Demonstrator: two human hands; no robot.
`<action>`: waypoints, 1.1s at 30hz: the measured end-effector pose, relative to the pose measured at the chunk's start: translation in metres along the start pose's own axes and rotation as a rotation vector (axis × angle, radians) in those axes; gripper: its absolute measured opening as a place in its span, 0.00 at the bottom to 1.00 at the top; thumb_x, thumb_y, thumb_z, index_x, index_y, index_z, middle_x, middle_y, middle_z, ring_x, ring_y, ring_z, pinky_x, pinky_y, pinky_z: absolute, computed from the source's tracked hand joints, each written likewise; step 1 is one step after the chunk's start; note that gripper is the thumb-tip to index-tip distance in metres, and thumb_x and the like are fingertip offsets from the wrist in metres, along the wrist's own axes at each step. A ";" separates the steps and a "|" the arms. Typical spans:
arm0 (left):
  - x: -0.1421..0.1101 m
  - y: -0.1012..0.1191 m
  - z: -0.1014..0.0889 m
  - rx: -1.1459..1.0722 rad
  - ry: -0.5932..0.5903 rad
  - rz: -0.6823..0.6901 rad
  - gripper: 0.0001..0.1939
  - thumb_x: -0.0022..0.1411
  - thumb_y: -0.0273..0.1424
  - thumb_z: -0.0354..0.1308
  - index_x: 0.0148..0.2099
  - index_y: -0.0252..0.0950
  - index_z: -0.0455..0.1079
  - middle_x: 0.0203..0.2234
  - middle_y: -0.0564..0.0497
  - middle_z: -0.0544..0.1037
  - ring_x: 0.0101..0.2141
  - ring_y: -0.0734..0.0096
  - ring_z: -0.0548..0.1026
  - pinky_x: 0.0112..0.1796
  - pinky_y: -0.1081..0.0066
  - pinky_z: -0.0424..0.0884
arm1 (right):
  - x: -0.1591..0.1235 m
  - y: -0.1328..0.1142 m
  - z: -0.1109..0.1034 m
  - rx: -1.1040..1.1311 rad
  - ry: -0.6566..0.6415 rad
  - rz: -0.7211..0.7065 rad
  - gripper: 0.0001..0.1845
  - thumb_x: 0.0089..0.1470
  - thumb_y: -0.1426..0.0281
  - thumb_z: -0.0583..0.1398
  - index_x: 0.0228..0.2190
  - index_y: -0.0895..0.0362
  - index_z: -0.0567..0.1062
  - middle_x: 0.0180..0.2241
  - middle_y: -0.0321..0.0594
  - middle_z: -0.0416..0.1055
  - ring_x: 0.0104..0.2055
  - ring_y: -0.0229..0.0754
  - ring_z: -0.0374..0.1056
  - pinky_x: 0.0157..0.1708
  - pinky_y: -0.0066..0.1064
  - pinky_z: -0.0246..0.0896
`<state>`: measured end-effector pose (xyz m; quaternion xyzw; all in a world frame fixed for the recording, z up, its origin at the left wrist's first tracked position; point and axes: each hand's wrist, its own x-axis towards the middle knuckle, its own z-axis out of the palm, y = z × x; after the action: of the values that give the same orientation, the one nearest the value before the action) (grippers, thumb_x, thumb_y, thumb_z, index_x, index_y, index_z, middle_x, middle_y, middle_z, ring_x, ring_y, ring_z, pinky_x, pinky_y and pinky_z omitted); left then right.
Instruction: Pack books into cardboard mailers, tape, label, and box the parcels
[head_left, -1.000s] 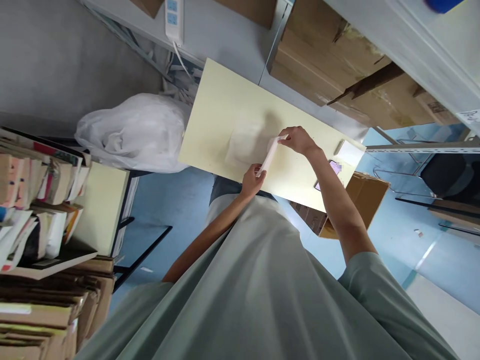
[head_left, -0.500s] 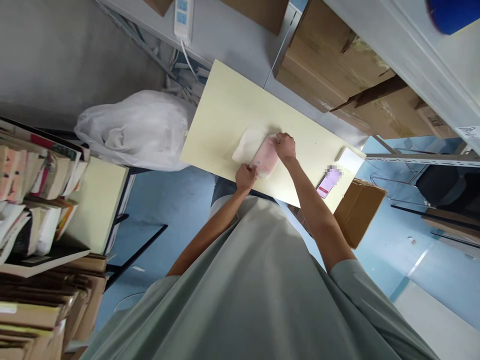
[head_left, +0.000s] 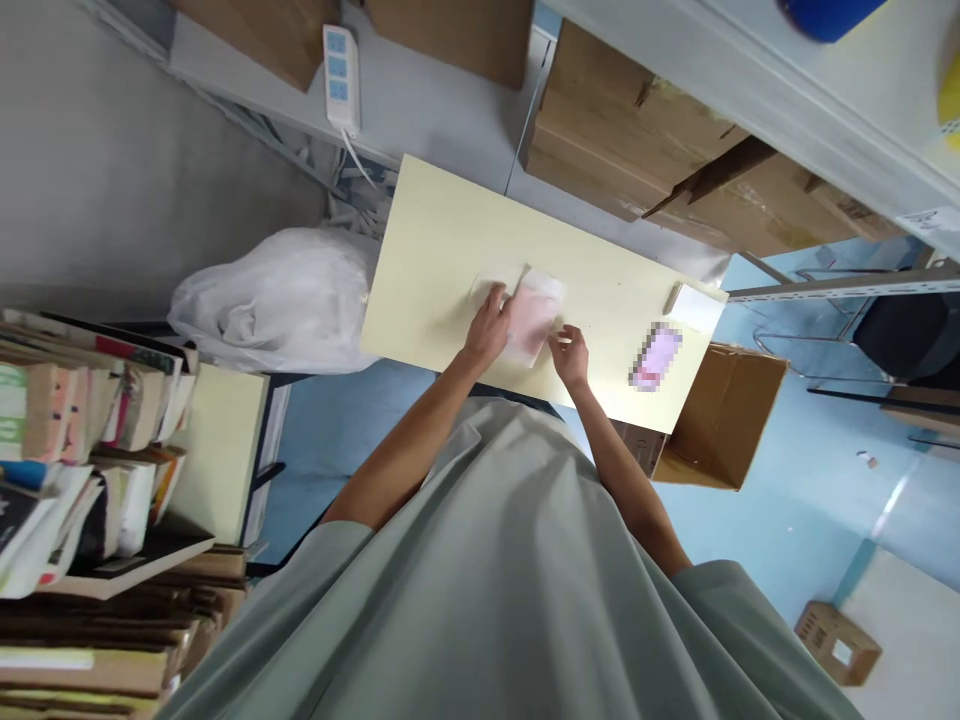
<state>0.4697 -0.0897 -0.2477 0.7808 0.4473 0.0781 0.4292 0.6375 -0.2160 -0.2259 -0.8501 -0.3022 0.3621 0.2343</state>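
A flat pink packet [head_left: 532, 315] lies on the pale yellow table [head_left: 442, 240], partly over a thin whitish bag [head_left: 495, 283]. My left hand [head_left: 489, 322] rests flat on the packet's left side, fingers stretched out over the bag. My right hand [head_left: 570, 355] sits at the packet's near right corner, fingers loosely apart and just touching its edge. Neither hand has the packet lifted.
A phone [head_left: 652, 358] and a small white box [head_left: 697, 305] lie at the table's right end. An open cardboard box [head_left: 720, 420] stands below it. A stuffed white plastic bag [head_left: 277, 300], stacked books [head_left: 75, 450], shelved cartons [head_left: 637, 130] and a power strip [head_left: 341, 65] surround the table.
The packet, held up edge-on in both hands a second ago, now lies flat on the table. My right hand has left its far corner and come to the near edge; my left hand has spread over it.
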 end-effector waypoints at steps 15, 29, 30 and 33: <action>-0.012 0.019 0.010 0.271 -0.106 -0.002 0.31 0.72 0.23 0.52 0.74 0.35 0.66 0.76 0.32 0.63 0.76 0.43 0.60 0.72 0.43 0.64 | -0.002 0.004 -0.003 0.301 0.049 0.131 0.14 0.58 0.64 0.64 0.45 0.55 0.79 0.44 0.48 0.84 0.43 0.50 0.81 0.47 0.44 0.78; -0.066 -0.018 -0.037 0.295 -0.241 0.031 0.31 0.76 0.30 0.49 0.78 0.39 0.62 0.79 0.41 0.62 0.81 0.47 0.49 0.75 0.43 0.55 | -0.042 -0.072 0.006 -0.023 0.044 -0.112 0.09 0.69 0.66 0.57 0.47 0.53 0.76 0.47 0.47 0.81 0.36 0.47 0.79 0.45 0.40 0.72; -0.069 -0.020 -0.040 0.299 -0.253 0.033 0.31 0.76 0.30 0.50 0.78 0.39 0.62 0.79 0.41 0.62 0.81 0.47 0.48 0.75 0.43 0.56 | -0.043 -0.079 0.012 -0.036 0.019 -0.123 0.09 0.70 0.66 0.58 0.48 0.52 0.75 0.48 0.47 0.81 0.37 0.47 0.79 0.45 0.39 0.72; -0.073 -0.025 -0.042 0.319 -0.256 0.016 0.33 0.75 0.30 0.51 0.79 0.39 0.60 0.78 0.40 0.62 0.80 0.46 0.50 0.75 0.44 0.56 | -0.040 -0.096 0.038 -0.103 -0.065 -0.137 0.10 0.70 0.66 0.58 0.51 0.53 0.73 0.49 0.48 0.80 0.42 0.51 0.80 0.46 0.39 0.72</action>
<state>0.3901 -0.1147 -0.2210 0.8459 0.3896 -0.0901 0.3530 0.5538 -0.1685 -0.1712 -0.8262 -0.3853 0.3565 0.2045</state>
